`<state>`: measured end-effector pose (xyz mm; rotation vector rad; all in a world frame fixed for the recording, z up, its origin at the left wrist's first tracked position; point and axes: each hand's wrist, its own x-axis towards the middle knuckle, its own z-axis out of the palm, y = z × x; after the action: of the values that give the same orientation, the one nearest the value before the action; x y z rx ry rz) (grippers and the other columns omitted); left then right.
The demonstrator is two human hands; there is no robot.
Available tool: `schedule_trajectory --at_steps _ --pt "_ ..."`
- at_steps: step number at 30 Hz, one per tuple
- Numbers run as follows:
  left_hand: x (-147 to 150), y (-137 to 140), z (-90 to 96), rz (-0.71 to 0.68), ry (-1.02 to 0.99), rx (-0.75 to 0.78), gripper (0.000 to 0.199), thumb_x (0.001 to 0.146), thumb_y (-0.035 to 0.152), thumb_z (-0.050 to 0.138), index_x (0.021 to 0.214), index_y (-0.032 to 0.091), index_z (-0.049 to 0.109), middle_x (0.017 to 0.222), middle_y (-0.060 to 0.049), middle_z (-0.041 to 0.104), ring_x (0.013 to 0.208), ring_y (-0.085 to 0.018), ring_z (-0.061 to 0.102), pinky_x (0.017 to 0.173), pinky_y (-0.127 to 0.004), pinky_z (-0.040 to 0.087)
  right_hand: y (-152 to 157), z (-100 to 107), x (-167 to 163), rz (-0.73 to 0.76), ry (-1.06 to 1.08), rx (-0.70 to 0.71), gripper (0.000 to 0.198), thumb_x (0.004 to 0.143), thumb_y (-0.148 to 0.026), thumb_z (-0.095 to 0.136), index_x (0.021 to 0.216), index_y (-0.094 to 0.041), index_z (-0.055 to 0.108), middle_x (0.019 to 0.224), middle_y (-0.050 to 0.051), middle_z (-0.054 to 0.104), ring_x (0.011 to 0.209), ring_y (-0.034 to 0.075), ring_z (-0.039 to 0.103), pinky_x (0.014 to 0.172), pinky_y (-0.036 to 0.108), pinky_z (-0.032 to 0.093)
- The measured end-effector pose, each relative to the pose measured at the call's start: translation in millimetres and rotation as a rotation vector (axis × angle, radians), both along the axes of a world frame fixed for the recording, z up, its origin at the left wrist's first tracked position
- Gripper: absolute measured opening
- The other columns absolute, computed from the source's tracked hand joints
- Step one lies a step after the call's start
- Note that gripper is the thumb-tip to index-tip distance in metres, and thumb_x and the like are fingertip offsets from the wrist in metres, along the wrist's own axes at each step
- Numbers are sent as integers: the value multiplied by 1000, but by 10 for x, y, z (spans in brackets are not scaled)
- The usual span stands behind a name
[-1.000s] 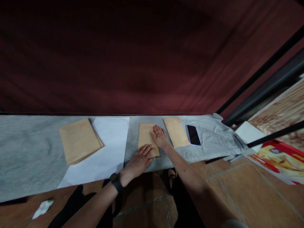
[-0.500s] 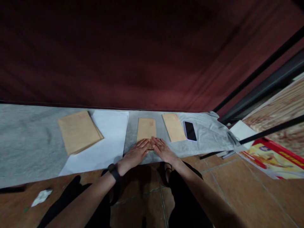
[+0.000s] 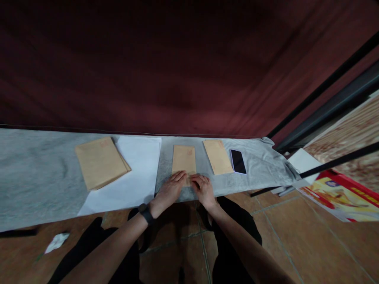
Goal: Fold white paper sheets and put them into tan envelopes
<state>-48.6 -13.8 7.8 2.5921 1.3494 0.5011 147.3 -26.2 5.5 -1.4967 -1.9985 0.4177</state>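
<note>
A brown paper envelope (image 3: 184, 157) with small reddish print lies upright to me on the grey cloth, its near end partly covered by my hands. My left hand (image 3: 172, 186), with a dark watch on the wrist, rests its fingers fairly straight on the envelope's near left part. At the near right part, my right hand (image 3: 204, 189) has its fingers bent and closed on the envelope's edge. The thumbs are mostly hidden. To the right lies another brown envelope (image 3: 218, 157). Left of my hands, a stack of larger brown envelopes (image 3: 102, 163) sits partly on white paper (image 3: 134, 169).
A phone (image 3: 238, 161) with a dark screen lies right of the envelopes. The grey cloth (image 3: 38, 177) covers a narrow table against a dark red backdrop (image 3: 166, 94). Black bars (image 3: 340, 159) and a red and yellow box (image 3: 340, 195) stand at right. Crumpled tissue (image 3: 57, 242) lies on the tiled floor.
My hands lay flat side by side on the envelope's near end. Now the fingertips are slightly apart, and my right fingers have drawn back and curled at its edge.
</note>
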Motion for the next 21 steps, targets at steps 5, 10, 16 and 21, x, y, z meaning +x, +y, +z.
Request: schedule_trajectory --at_steps 5,10,16,21 --pt "62 -81 -11 59 14 -3 62 86 1 35 147 9 46 155 -16 47 147 -22 39 121 -40 35 -221 -10 -116 142 -97 70 39 104 -27 39 135 -20 62 140 8 63 132 21 54 119 44 35" --pt "60 -127 -15 170 17 -21 60 90 6 35 150 9 42 157 -17 42 150 -24 33 121 -43 35 -466 -49 -194 252 -264 110 57 102 -35 45 154 -11 39 158 13 42 148 25 37 124 46 29" --pt "-42 -149 1 280 56 13 59 88 2 35 146 4 45 155 -20 45 148 -27 36 120 -43 34 -458 5 -43 209 -299 118 51 103 -30 44 152 -16 44 155 9 47 144 22 43 123 44 31" --pt "-77 -210 64 349 78 28 58 90 2 33 146 1 44 154 -23 44 145 -32 41 117 -47 36 -479 42 83 178 -320 126 51 103 -30 44 152 -16 44 155 11 47 143 24 45 122 45 33"
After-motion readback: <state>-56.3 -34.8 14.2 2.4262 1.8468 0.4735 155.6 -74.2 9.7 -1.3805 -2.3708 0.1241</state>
